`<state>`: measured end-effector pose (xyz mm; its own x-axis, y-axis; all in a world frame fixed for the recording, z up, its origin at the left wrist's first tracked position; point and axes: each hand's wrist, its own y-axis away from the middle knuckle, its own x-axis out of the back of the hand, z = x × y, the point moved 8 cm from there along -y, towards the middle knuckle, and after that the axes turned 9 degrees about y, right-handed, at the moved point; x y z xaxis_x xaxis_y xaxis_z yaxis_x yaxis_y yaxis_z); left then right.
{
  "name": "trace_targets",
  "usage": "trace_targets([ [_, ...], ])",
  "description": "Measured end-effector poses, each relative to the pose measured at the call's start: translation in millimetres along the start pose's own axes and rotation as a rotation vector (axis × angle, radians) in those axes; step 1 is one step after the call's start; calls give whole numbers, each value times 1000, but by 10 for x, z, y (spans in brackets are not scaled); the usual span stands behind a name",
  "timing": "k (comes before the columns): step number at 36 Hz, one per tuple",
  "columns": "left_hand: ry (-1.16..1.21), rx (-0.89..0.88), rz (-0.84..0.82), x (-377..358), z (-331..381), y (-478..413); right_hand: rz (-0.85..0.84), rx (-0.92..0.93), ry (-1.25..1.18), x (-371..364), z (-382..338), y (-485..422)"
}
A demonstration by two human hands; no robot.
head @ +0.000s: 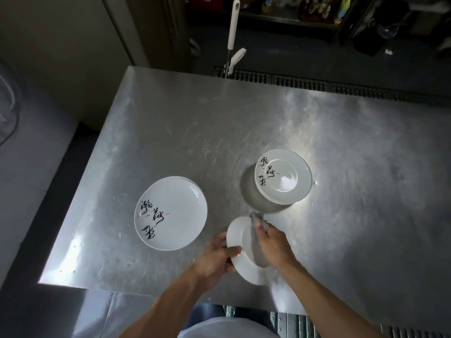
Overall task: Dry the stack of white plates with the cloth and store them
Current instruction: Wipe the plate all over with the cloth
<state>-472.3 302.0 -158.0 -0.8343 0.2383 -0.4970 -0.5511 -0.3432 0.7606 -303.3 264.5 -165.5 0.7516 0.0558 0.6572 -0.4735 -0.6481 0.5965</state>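
- Two hands work on one plate (240,250), held tilted just above the near edge of the table (170,132).
- Closed on the plate's left rim is the left hand (214,257), thumb on top and fingers underneath.
- Pressed against the plate's face is the right hand (271,242), gripping a grey cloth (258,222) whose end sticks out beyond the fingertips.
- Drying is the step in hand, judging by the cloth on the face.
- Just beyond the right hand stands a tall stack of plates (283,178); its top plate shows a wet-looking glint, so these look yet to be dried.
- Left of the left hand, a little apart, lies a low stack (170,213), likely the finished ones.
- Next, the plate probably wants turning to wipe the back, then setting on the low stack; a firm rim grip matters, since wet glaze is slippery.
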Motion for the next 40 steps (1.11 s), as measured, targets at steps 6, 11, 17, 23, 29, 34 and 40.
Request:
trace_targets([
  [6, 153, 19, -20, 6, -141, 33, -10, 62, -77, -28, -20, 95],
  [11, 52, 39, -125, -9, -87, 43, -105, 487, 50, -215, -417, 382],
  [17, -43, 64, -122, -1, -110, 49, -63, 278, 160, -72, -256, 114],
  [23, -49, 73, -127, -47, -87, 93, -83, 385, 167, -79, -257, 204],
  [29, -81, 60, -120, -63, -111, 74, -126, 611, 132, -216, -374, 434],
  [34, 36, 15, -48, -55, -178, 57, -40, 242, 113, -51, -118, 134],
  [40, 236, -34, 59, 42, -272, 51, -83, 151, -14, -26, -13, 153],
])
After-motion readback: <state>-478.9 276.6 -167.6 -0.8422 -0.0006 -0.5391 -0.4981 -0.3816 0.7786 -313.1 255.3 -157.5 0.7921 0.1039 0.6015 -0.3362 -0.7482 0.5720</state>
